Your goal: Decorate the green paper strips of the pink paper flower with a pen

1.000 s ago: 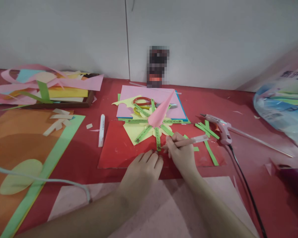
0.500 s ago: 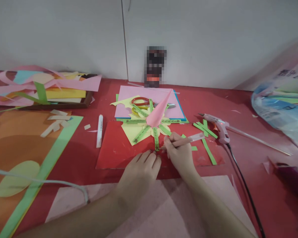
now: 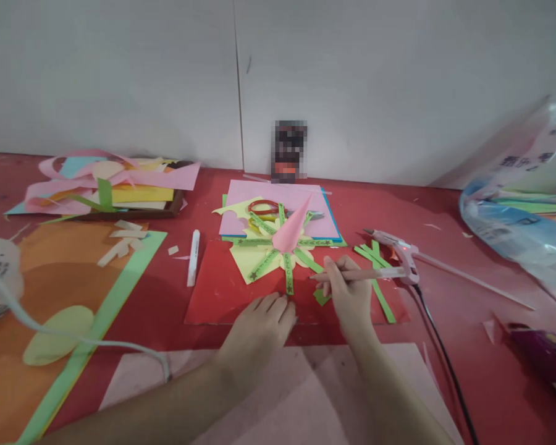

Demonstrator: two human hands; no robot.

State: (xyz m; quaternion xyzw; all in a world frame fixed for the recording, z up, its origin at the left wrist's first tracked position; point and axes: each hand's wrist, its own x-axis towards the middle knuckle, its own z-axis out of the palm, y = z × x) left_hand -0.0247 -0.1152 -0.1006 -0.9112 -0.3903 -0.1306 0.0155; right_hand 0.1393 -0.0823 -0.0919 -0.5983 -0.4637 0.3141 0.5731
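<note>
My right hand point(image 3: 352, 296) grips a pen point(image 3: 382, 273) with a pinkish barrel. Its tip points left, close to a green strip point(image 3: 309, 261). My left hand point(image 3: 264, 318) lies on the red board point(image 3: 213, 303), fingers down, near the end of another green strip point(image 3: 290, 281). In front of both hands a pink paper cone point(image 3: 291, 232) stands on a pale yellow flower shape point(image 3: 299, 254). Green strips with drawn marks and stars fan out around it. A small green piece point(image 3: 322, 298) lies partly hidden by my right hand.
A glue gun point(image 3: 401, 247) with a cord lies to the right, beside loose green strips point(image 3: 382, 300). Scissors point(image 3: 264, 207) rest on stacked paper behind the cone. Left are a white marker point(image 3: 193, 258), a tray point(image 3: 176, 207) of paper and a white cable point(image 3: 120, 343).
My right hand has lifted the pen from the near strip's end and moved right. My left fingertips have drawn back from that strip, whose star now shows. The view has tilted up.
</note>
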